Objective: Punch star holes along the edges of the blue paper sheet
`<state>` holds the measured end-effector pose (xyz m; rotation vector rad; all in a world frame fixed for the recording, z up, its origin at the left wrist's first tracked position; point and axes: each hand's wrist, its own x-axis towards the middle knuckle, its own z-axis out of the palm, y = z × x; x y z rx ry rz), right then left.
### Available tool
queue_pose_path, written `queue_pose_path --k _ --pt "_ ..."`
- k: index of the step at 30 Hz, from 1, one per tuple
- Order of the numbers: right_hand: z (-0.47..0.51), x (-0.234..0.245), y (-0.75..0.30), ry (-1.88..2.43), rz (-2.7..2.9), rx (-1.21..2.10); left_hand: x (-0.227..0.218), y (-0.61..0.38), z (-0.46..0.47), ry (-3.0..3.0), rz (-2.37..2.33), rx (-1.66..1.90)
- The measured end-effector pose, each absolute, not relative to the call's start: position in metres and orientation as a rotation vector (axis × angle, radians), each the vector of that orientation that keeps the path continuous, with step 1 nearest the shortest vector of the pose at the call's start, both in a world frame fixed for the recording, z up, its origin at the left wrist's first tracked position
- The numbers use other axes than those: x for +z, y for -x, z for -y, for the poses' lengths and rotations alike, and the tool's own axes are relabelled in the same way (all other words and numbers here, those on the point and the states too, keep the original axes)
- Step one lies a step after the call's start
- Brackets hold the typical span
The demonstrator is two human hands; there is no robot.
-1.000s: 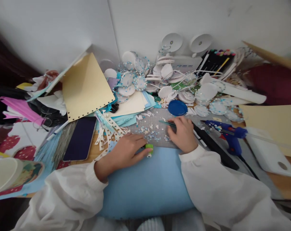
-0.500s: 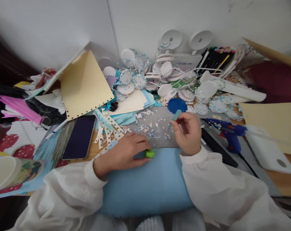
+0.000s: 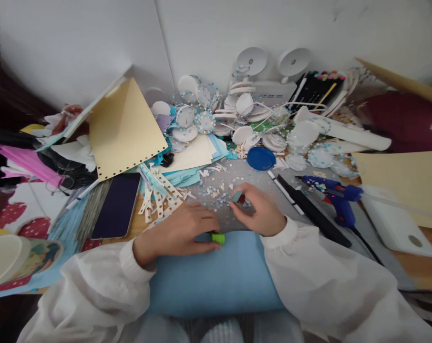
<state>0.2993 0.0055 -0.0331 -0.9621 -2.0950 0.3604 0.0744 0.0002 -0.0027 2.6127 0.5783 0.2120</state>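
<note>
- Left hand point(image 3: 183, 232) held green tool point(image 3: 218, 237); right hand point(image 3: 258, 209) pinched teal strip point(image 3: 237, 196), hands apart.
- Grey mat point(image 3: 252, 176) separated right hand from blue lid's point(image 3: 261, 158) edge.
- White box point(image 3: 280, 89): lettering seemed illegible.

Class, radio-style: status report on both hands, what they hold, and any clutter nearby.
Left hand on small green object. Right hand pinching teal strip. Paper bits scattered on grey mat near both hands.
</note>
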Motion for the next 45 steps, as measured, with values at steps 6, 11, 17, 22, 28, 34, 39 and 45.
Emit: queue_pose_path --k 6,11,17,22,28,34,39,45 --pt "-0.004 -0.027 -0.303 0.939 1.832 0.405 0.01 -0.071 0.0 -2.66 -0.673 0.192" --pt "-0.003 -0.026 -0.3 0.929 1.485 0.582 0.022 -0.073 -0.007 -2.649 -0.726 0.281" --pt "0.003 -0.029 -0.295 0.833 1.421 0.745 0.004 -0.08 -0.006 -2.59 -0.846 0.284" --pt "0.011 -0.033 -0.294 0.837 1.54 0.808 -0.009 -0.082 -0.003 -2.489 -0.904 0.346" --pt "0.016 -0.035 -0.293 0.852 1.68 0.802 -0.011 -0.083 0.0 -2.498 -0.912 0.39" --pt "0.018 -0.035 -0.29 0.867 1.782 0.707 -0.015 -0.083 0.001 -2.579 -0.882 0.454" --pt "0.018 -0.036 -0.289 0.867 1.812 0.695 -0.017 -0.083 0.002 -2.591 -0.895 0.446" --pt "0.018 -0.037 -0.286 0.836 1.801 0.71 -0.019 -0.083 0.003 -2.619 -0.888 0.469"
